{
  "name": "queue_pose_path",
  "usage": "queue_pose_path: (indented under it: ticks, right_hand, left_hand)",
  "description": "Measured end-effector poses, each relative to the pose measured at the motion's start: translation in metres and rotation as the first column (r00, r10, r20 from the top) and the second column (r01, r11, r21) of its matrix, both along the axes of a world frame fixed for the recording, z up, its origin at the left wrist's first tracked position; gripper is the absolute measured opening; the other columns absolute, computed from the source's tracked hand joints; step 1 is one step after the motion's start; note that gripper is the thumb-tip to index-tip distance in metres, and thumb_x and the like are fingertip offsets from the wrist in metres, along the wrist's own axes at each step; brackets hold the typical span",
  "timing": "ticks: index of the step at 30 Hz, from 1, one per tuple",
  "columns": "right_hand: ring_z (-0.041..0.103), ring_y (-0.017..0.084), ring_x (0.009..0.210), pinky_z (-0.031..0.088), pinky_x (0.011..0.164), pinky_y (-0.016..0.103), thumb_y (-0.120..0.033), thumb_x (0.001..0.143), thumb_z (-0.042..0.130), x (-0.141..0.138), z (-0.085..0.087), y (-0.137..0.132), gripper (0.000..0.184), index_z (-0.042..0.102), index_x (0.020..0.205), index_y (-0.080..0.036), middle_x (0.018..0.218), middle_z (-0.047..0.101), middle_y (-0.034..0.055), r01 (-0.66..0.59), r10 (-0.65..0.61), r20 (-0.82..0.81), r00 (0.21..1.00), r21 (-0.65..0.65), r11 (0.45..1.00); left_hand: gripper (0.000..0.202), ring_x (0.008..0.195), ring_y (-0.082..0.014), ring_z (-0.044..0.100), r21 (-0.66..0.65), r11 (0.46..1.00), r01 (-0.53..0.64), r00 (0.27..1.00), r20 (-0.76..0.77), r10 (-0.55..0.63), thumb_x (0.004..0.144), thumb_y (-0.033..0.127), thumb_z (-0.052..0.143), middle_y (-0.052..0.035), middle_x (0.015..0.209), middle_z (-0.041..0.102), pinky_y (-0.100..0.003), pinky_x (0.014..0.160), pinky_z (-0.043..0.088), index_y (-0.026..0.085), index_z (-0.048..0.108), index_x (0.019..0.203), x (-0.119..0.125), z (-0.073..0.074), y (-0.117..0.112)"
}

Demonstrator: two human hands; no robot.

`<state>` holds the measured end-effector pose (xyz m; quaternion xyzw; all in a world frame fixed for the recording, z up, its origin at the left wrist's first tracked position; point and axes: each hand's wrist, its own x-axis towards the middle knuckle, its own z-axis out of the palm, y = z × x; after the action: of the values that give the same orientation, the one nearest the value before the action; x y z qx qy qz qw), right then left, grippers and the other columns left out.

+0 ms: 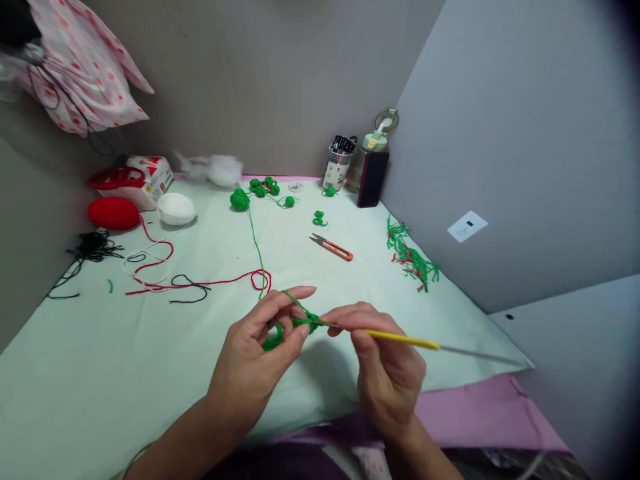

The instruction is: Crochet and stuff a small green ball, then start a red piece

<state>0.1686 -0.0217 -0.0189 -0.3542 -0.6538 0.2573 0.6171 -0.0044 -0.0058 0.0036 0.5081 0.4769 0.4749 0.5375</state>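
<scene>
Pinched between the fingers of my left hand [257,353] is a small piece of green crochet work [273,338]. Its green yarn [257,243] passes over my raised left index finger and runs back to a green yarn ball [239,199]. My right hand [387,370] grips a crochet hook [403,339] by its yellow handle. The hook's thin metal tip meets the green work near my left fingertips; whether it sits inside a loop I cannot tell.
Orange thread snips [332,247] lie beyond my hands. Red yarn [114,213], white yarn [177,209] and black strands [95,247] are at the left. Green and red scraps [410,257] lie at the right. A phone [373,179] leans near a bottle [375,141] and a pen cup [337,167].
</scene>
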Motion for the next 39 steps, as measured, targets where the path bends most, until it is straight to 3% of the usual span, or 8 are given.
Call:
queue_pose_path:
  ticks: [6, 11, 14, 18, 21, 28, 36, 39]
  right_hand:
    - [0.072, 0.021, 0.086, 0.061, 0.07, 0.038, -0.019, 0.105, 0.053, 0.001, -0.01, 0.002, 0.024, 0.069, 0.123, -0.023, 0.104, 0.077, 0.0113, 0.056, -0.153, 0.274, 0.95, 0.33, 0.942]
    - [0.073, 0.022, 0.095, 0.063, 0.078, 0.036, -0.011, 0.098, 0.064, 0.002, -0.014, 0.003, 0.036, 0.071, 0.128, -0.03, 0.103, 0.076, 0.0067, 0.11, -0.292, 0.422, 0.859, 0.403, 0.908]
    - [0.07, 0.021, 0.087, 0.06, 0.073, 0.035, -0.015, 0.103, 0.057, 0.002, -0.009, 0.003, 0.028, 0.074, 0.12, -0.028, 0.096, 0.075, 0.0061, 0.128, -0.169, 0.186, 0.968, 0.215, 0.968]
    - [0.067, 0.018, 0.081, 0.055, 0.067, 0.031, -0.021, 0.105, 0.057, -0.002, -0.003, 0.007, 0.021, 0.078, 0.104, -0.026, 0.087, 0.074, 0.0036, 0.013, -0.019, -0.195, 0.981, -0.028, 1.0]
    - [0.071, 0.02, 0.091, 0.057, 0.078, 0.032, -0.021, 0.103, 0.062, -0.004, -0.002, 0.009, 0.019, 0.079, 0.103, -0.027, 0.094, 0.078, 0.0043, -0.051, 0.036, -0.166, 0.986, -0.087, 0.995]
    - [0.07, 0.018, 0.092, 0.056, 0.08, 0.031, -0.015, 0.101, 0.063, -0.003, -0.003, 0.002, 0.023, 0.079, 0.112, -0.027, 0.099, 0.078, 0.0043, -0.048, 0.047, -0.039, 0.998, -0.028, 0.998]
    - [0.062, 0.014, 0.066, 0.053, 0.064, 0.027, -0.032, 0.102, 0.063, 0.004, 0.0, 0.016, 0.02, 0.075, 0.09, -0.022, 0.075, 0.067, 0.0013, -0.275, 0.137, -0.451, 0.882, -0.256, 0.926]
    - [0.059, 0.013, 0.061, 0.052, 0.061, 0.027, -0.036, 0.102, 0.063, 0.002, 0.001, 0.015, 0.021, 0.073, 0.089, -0.023, 0.073, 0.065, -0.0002, -0.368, 0.181, -0.507, 0.843, -0.298, 0.881]
  left_hand:
    - [0.032, 0.065, -0.0108, 0.051, 0.066, 0.996, -0.067, 0.998, 0.019, 0.065, 0.081, 0.02, 0.079, 0.0011, 0.087, 0.067, -0.027, 0.071, 0.047, 0.028, 0.081, 0.112, 0.006, -0.003, -0.005]
    - [0.058, 0.063, -0.0083, 0.044, -0.244, 0.955, 0.167, 0.935, 0.348, -0.074, 0.08, 0.026, 0.085, 0.0039, 0.078, 0.06, -0.021, 0.066, 0.042, 0.03, 0.071, 0.136, 0.004, -0.006, 0.0]
    - [0.05, 0.059, -0.0056, 0.033, -0.335, 0.893, 0.3, 0.845, 0.528, -0.086, 0.079, 0.029, 0.087, 0.0043, 0.076, 0.055, -0.018, 0.057, 0.032, 0.025, 0.076, 0.128, 0.0, -0.004, 0.005]
    - [0.045, 0.076, -0.0103, 0.048, -0.288, 0.918, 0.273, 0.853, 0.513, -0.093, 0.077, 0.029, 0.089, 0.0006, 0.087, 0.06, -0.019, 0.068, 0.039, 0.028, 0.08, 0.121, -0.002, -0.001, 0.006]
    - [0.039, 0.088, -0.0141, 0.054, -0.246, 0.935, 0.257, 0.882, 0.455, -0.123, 0.08, 0.032, 0.088, -0.0002, 0.091, 0.062, -0.026, 0.085, 0.043, 0.032, 0.081, 0.119, -0.001, -0.004, 0.003]
    - [0.057, 0.085, -0.0133, 0.055, -0.239, 0.947, 0.215, 0.899, 0.428, -0.096, 0.079, 0.03, 0.09, 0.0022, 0.088, 0.064, -0.029, 0.09, 0.042, 0.036, 0.072, 0.134, 0.003, -0.004, 0.003]
    - [0.064, 0.086, -0.0162, 0.056, -0.273, 0.802, 0.531, 0.756, 0.58, -0.303, 0.074, 0.029, 0.09, -0.0012, 0.088, 0.066, -0.035, 0.095, 0.042, 0.023, 0.073, 0.135, -0.009, -0.001, 0.009]
    - [0.059, 0.086, -0.0162, 0.056, -0.239, 0.824, 0.513, 0.761, 0.571, -0.308, 0.074, 0.029, 0.09, -0.0012, 0.089, 0.066, -0.034, 0.093, 0.042, 0.026, 0.075, 0.132, -0.005, -0.004, 0.006]
